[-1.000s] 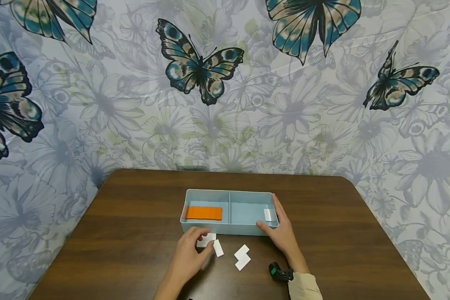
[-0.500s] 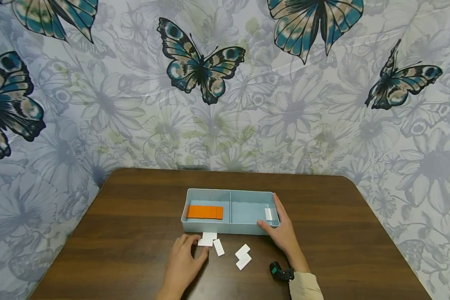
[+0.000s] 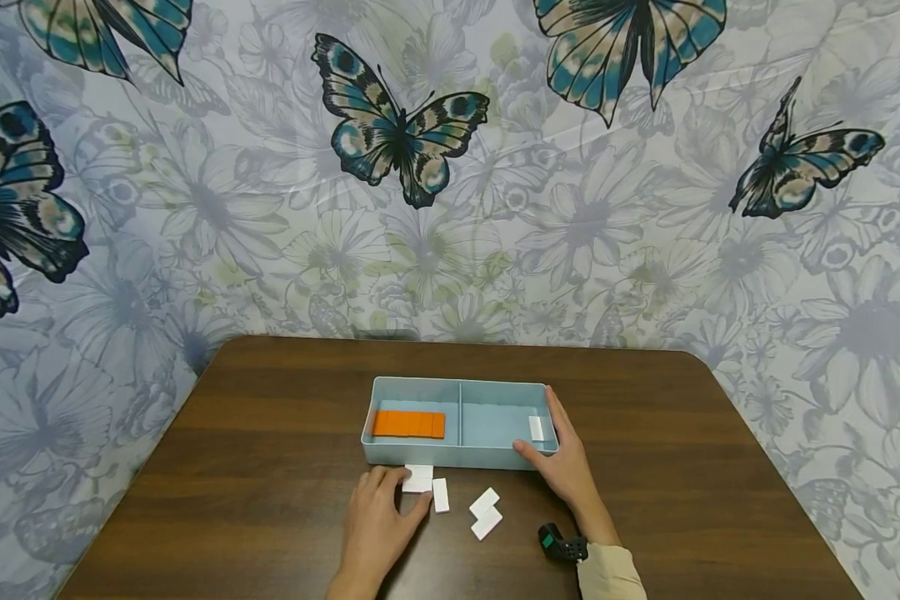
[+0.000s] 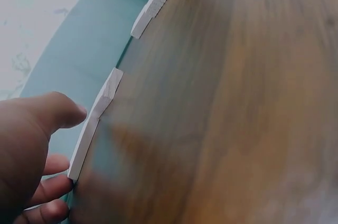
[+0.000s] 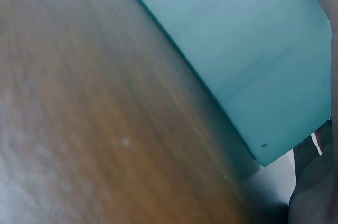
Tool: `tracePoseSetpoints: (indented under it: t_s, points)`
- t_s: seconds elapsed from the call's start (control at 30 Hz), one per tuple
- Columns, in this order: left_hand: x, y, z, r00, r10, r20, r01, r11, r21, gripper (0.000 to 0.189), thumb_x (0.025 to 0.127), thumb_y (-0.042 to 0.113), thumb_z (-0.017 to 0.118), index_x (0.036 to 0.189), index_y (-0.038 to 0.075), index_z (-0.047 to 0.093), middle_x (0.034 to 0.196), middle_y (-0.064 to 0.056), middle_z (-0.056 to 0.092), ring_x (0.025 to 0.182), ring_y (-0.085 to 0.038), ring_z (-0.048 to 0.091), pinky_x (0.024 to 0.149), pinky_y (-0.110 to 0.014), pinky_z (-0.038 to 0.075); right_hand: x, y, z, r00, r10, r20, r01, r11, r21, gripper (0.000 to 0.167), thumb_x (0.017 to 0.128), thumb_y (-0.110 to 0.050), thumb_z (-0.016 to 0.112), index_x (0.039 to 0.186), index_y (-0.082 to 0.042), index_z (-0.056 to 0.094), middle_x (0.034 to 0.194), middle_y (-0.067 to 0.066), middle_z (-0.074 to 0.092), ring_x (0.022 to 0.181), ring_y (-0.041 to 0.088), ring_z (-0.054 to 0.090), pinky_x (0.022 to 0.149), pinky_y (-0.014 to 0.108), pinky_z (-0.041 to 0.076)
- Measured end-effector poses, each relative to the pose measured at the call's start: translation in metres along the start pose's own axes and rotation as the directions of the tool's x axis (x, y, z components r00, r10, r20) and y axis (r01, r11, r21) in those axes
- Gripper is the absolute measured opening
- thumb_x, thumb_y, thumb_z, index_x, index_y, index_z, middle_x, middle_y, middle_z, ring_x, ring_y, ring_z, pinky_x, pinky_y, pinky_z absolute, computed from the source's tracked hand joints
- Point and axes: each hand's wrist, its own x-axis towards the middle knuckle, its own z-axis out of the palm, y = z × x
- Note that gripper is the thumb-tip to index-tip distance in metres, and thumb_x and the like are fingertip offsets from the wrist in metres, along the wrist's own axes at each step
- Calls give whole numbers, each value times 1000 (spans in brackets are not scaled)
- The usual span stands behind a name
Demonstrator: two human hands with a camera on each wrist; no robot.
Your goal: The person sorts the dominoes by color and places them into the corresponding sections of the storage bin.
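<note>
In the head view, a light blue two-compartment box [image 3: 420, 456] lies on the table. Its left compartment has a row of orange tiles [image 3: 408, 424]; a white tile [image 3: 536, 428] lies in the right one. My right hand [image 3: 566, 467] grips the box's right end, thumb on the front wall, fingers along the side. My left hand [image 3: 375, 525] holds a pair of white tiles [image 3: 418, 478] before the box, fingertips at their left edge, thumb by their near right corner. A single white tile [image 3: 441, 495] stands against their right side. In the left wrist view, the thumb [image 4: 68, 110] meets the tiles [image 4: 84, 147].
Two more white tiles [image 3: 485, 514] lie touching, at a slant, on the wooden table [image 3: 270, 433] between my hands. A black strap device [image 3: 562, 546] is on my right wrist. Behind the table hangs a butterfly-patterned cloth [image 3: 495, 267].
The paired white tiles, staggered half a second ago, now line up. The single tile has turned straighter. My left hand moved back left, then a little right; the right hand stayed on the box.
</note>
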Motion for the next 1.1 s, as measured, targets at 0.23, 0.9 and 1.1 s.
tracePoseSetpoints:
  t_s: [0.23,0.9,1.1]
  points:
    - [-2,-2,4,985,153,-76,-155,988,-21,38,69,27,95,98,12,76,92,2,64,85,-14,57,73,-34,49,1,0,0,1000,-8,7,8,1000,10,102,85,-25,85,166,-27,22,171,11,22,157,35,22,120,67,22]
    - [0,-2,12,940,336,56,-334,942,-36,59,67,38,94,115,10,77,117,1,71,98,-14,56,85,-35,51,-1,-5,-2,1000,24,8,-24,1000,-10,102,86,-29,84,166,-30,20,172,6,21,157,36,23,121,67,22]
    - [1,0,14,944,308,116,-308,951,-18,48,71,39,92,111,16,78,116,0,66,97,-15,53,85,-36,50,-2,-3,-2,1000,21,8,-21,1000,-6,103,86,-30,85,166,-25,21,172,8,21,157,36,23,121,67,22]
